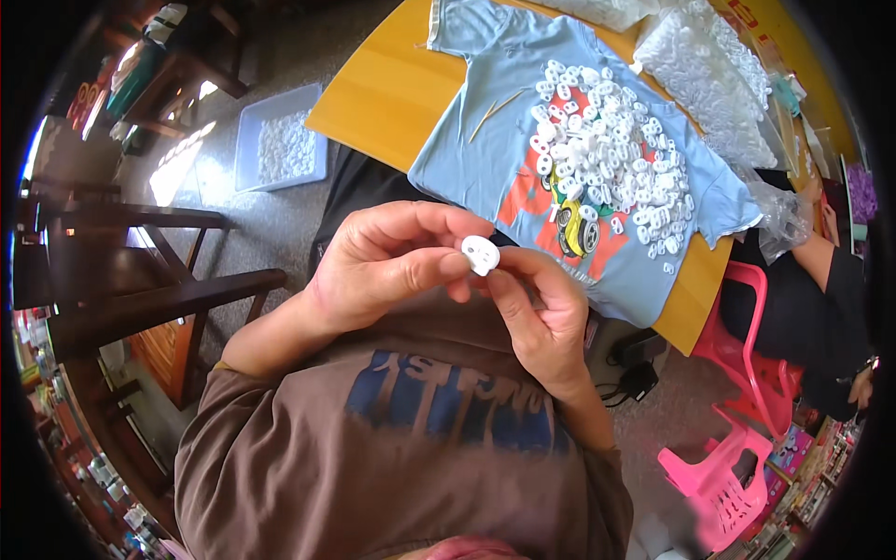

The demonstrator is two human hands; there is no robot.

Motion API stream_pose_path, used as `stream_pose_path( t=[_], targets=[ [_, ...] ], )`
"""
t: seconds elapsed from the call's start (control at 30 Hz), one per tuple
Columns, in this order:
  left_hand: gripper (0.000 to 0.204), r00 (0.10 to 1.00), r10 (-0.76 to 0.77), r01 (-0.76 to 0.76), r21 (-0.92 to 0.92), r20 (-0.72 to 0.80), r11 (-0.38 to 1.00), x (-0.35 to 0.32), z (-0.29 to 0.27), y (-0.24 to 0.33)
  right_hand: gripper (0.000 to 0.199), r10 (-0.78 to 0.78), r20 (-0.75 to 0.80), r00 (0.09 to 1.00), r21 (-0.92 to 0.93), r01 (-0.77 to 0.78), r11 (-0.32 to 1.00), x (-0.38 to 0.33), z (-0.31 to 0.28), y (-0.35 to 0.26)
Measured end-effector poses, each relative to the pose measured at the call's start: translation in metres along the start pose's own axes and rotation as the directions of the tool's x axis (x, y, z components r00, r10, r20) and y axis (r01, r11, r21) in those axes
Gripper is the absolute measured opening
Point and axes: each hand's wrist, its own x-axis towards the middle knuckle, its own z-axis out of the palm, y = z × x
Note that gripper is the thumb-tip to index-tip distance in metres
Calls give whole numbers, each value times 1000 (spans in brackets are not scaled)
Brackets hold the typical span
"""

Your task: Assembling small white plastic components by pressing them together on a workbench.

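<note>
Between my two hands, close to my chest, is a small white plastic piece point(481, 255) with rounded ends and dark holes in its face. The thumb and fingers of my left hand point(392, 261) pinch it from the left. My right hand point(541, 313) grips its lower right side with thumb and forefinger. Beyond my hands, a pile of similar white pieces point(607, 140) lies on a light blue T-shirt point(467, 140) with a red and yellow print. Two thin wooden sticks point(493, 116) rest on the shirt left of the pile.
The shirt is spread over a yellow table point(373, 84). A pale tray point(245, 149) of white pieces stands on the floor at left. Clear bags of white pieces point(709, 79) lie at the far right. Dark wooden chairs point(168, 303), a pink plastic chair point(728, 485) and another person's arm point(814, 261) flank me.
</note>
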Motion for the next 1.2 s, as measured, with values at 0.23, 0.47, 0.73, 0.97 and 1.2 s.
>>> stream_pose_path(
  t=[0.23,0.47,0.73,0.97,1.2],
  targets=[
    [26,999,-36,37,7,-27,999,-8,0,8,14,-33,97,995,-25,35,999,4,6,-4],
    [23,923,58,42,248,-380,968,-18,-53,16,14,94,129,987,-87,-83,993,-9,6,3],
    [24,800,273,-154,257,-535,954,-50,-91,29,16,102,159,982,-100,-87,991,-3,16,1],
    [26,973,61,-42,87,-221,995,-45,-27,25,38,-244,227,943,-90,270,959,18,29,-25],
    [21,995,-75,75,-4,-63,997,-32,-9,11,31,-374,233,897,-115,408,906,19,21,-23]
  ],
)
